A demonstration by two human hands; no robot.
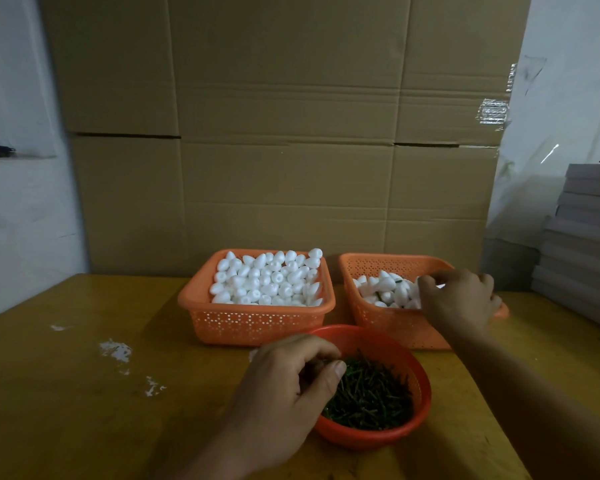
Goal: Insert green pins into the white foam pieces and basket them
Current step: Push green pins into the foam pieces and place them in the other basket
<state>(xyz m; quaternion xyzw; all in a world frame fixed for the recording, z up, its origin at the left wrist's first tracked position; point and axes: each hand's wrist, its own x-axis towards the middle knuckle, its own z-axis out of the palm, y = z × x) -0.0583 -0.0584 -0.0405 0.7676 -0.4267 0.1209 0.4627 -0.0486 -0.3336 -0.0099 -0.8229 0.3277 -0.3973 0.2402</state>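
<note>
Cardboard sheets (284, 133): brown, upright behind the table (84, 393)
Grey stack (582, 244): flat pieces, at right edge
White specks (116, 351): on table, left

The left hand (288, 379) comes up from the lower edge, back of the hand upward, wrist low and near the body. Its fingers curl inward and downward, and the thumb (329, 374) lies across toward the fingertips in a loose pinch; whether anything is between them cannot be told. The right forearm stretches forward and to the right, and the right hand (459, 297) is palm down, knuckles raised, fingers bent downward with the tips drawn together
</note>
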